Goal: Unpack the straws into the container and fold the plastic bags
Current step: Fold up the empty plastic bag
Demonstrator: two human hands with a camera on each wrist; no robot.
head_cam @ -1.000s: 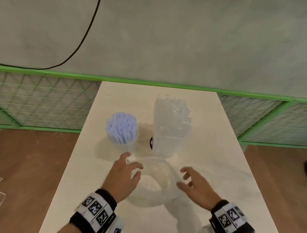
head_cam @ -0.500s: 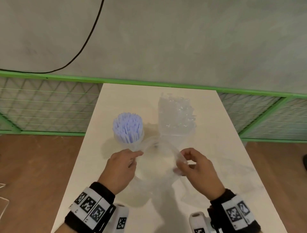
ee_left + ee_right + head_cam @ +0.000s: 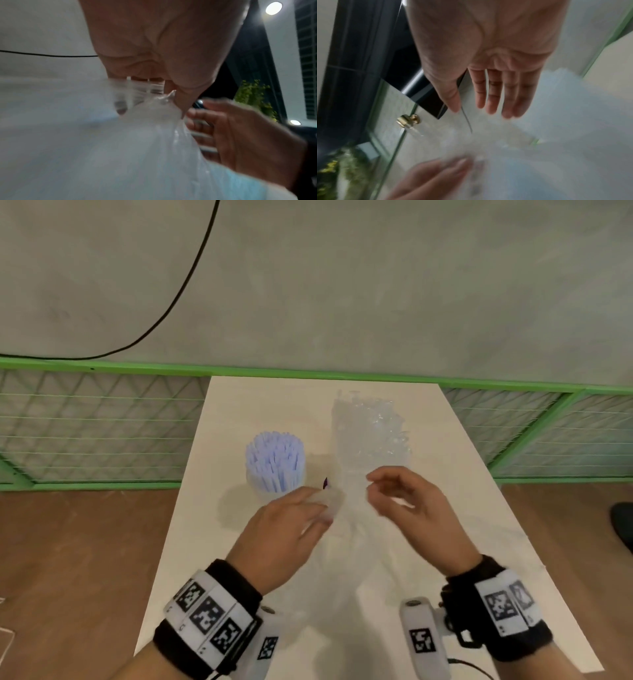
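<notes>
Light blue straws [image 3: 275,462] stand upright in a clear container [image 3: 263,491] at the table's middle left. Right of it stands a tall clear pack [image 3: 371,436], seemingly of transparent straws. My left hand [image 3: 323,505] pinches the top edge of an empty clear plastic bag [image 3: 342,542], which hangs down to the table. The left wrist view shows the fingers [image 3: 180,102] gripping the bunched bag [image 3: 154,148]. My right hand [image 3: 371,484] hovers beside the bag, fingers relaxed and holding nothing. In the right wrist view its fingers [image 3: 493,94] are straight.
The pale table [image 3: 462,508] is narrow, with wooden floor on both sides. A green mesh fence [image 3: 102,433] runs behind it under a grey wall with a black cable [image 3: 178,289]. A dark object [image 3: 623,522] lies on the floor at right.
Both hands took the bag's mouth and raised it off the table. The right hand has since let go, while the left hand still holds the bag, lifted higher and farther forward.
</notes>
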